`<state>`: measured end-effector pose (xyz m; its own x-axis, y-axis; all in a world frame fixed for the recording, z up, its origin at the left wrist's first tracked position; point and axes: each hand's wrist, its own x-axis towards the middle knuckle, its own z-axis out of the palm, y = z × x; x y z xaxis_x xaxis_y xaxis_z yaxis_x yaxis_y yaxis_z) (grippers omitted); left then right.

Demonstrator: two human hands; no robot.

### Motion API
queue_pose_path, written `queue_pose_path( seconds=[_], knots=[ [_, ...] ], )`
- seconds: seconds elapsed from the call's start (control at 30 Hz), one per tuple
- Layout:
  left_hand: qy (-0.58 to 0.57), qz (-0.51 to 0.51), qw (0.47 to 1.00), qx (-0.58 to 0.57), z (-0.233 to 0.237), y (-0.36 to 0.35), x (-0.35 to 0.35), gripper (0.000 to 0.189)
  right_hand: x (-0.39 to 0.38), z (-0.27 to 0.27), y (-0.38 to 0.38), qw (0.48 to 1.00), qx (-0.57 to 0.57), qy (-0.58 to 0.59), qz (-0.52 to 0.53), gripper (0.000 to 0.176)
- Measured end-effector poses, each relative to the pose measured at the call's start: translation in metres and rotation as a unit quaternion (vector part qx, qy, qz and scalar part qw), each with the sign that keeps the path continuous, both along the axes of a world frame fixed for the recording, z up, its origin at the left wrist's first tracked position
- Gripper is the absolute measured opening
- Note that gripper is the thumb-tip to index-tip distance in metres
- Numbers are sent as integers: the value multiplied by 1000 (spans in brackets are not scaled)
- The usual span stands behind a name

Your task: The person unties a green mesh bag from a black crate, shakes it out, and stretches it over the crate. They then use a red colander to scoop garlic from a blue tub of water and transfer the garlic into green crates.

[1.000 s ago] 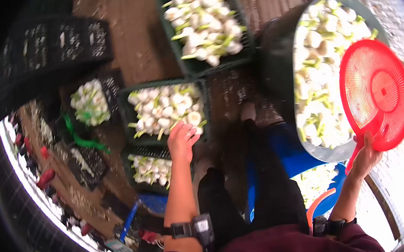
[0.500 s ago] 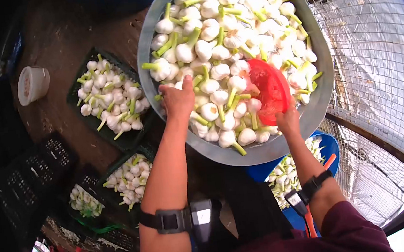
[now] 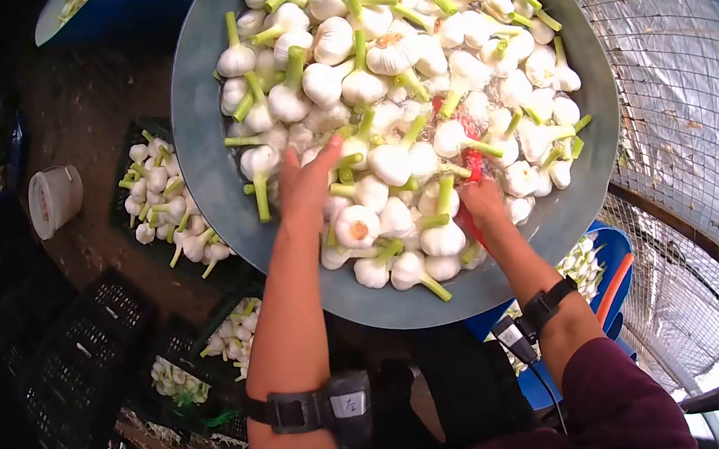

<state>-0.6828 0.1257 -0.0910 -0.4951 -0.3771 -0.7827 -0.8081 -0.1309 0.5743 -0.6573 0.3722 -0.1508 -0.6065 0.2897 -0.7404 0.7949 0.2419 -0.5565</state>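
While it takes up most of the view, the wide grey basin [image 3: 206, 161] sits close under the person's chest, so both arms can reach into it without stretching. A heap of garlic bulbs [image 3: 382, 53], white with cut green stems, is piled in it up to the rim. Wire mesh [image 3: 675, 90] is seen at the right, behind the basin. At the left, low on the floor, a green crate [image 3: 147, 247] of the same bulbs is set just beside the basin, probably to be within arm's reach, and empty black crates [image 3: 84, 333] are stacked near it. A blue tub [image 3: 601, 257] with more bulbs is partly hidden under the basin's near edge.

The left hand [image 3: 308, 186] is laid flat on the heap, fingers straight and thumb out, gripping nothing; the bulbs seem to be steadied or pushed by it. The right hand [image 3: 483, 204] is closed on the handle of a red strainer [image 3: 473, 164], which is sunk into the heap in the middle of the basin so that only slivers of red are shown between the bulbs. A white bucket [image 3: 54, 200] is stood well apart at the far left.
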Motion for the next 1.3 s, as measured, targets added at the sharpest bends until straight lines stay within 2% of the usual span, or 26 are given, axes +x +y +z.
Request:
queue_pose_path(
  seconds=[0.03,0.07,0.1,0.13,0.17,0.2,0.27,0.33,0.37,0.43,0.5,0.57,0.6,0.7,0.83,0.87,0.9,0.97,1.03,1.17,1.2,1.27,1.3],
  knots=[
    [-16,-15,999,37,9,-3,0,84,2,5,6,1000,4,-2,-2,16],
    [-17,-55,997,50,18,-7,-2,89,3,9,16,999,-51,-8,-3,16],
    [-18,-54,997,54,19,-6,-2,89,3,13,22,994,-106,-15,-2,16],
    [-26,-104,994,-5,19,-7,-3,90,-7,37,14,992,-92,-90,-13,15],
    [-35,-152,986,-66,17,-9,-3,91,-7,37,14,986,-140,-80,-49,17],
    [21,-83,996,-25,9,-10,-2,91,-9,38,12,987,-125,-100,-31,17],
    [34,-73,997,-9,-2,-3,3,88,-11,42,9,987,-108,-120,-14,18],
    [68,-88,993,-26,-5,6,2,77,-7,49,0,991,-109,-50,-54,20],
    [68,-86,994,-26,-3,10,5,77,-6,57,-3,991,-109,-49,-51,20],
    [121,-126,980,-98,8,17,11,71,-4,76,-5,995,-76,-37,-56,23],
    [155,-109,977,-94,15,22,18,68,-1,87,8,994,-75,-72,-17,28],
    [210,-131,955,-162,31,29,23,63,8,93,14,993,-114,29,-22,30],
    [250,-134,944,-170,35,33,24,59,8,102,16,994,-108,33,-10,32],
    [317,-117,915,-218,60,46,20,49,2,137,8,993,-110,28,-15,33],
    [383,-43,879,-280,86,65,-2,39,0,147,22,982,-191,-11,9,38],
    [397,-22,879,-262,91,68,-8,38,3,147,20,979,-202,21,-19,41],
    [409,-2,879,-246,99,69,-13,36,3,152,19,978,-206,20,-4,41],
    [421,-32,885,-195,127,65,-20,34,2,167,16,978,-192,82,-24,44],
    [419,-28,886,-197,145,61,-20,30,0,183,7,973,-193,126,-32,46],
    [441,38,876,-191,173,51,-5,28,-1,203,4,973,-154,171,-11,44],
    [447,62,870,-199,180,48,0,28,1,204,-1,965,-177,192,-9,41],
    [444,90,865,-214,192,39,12,30,-3,195,8,959,-213,185,27,36],
    [435,99,868,-218,196,31,23,30,-4,196,10,956,-247,144,71,34]
  ],
)
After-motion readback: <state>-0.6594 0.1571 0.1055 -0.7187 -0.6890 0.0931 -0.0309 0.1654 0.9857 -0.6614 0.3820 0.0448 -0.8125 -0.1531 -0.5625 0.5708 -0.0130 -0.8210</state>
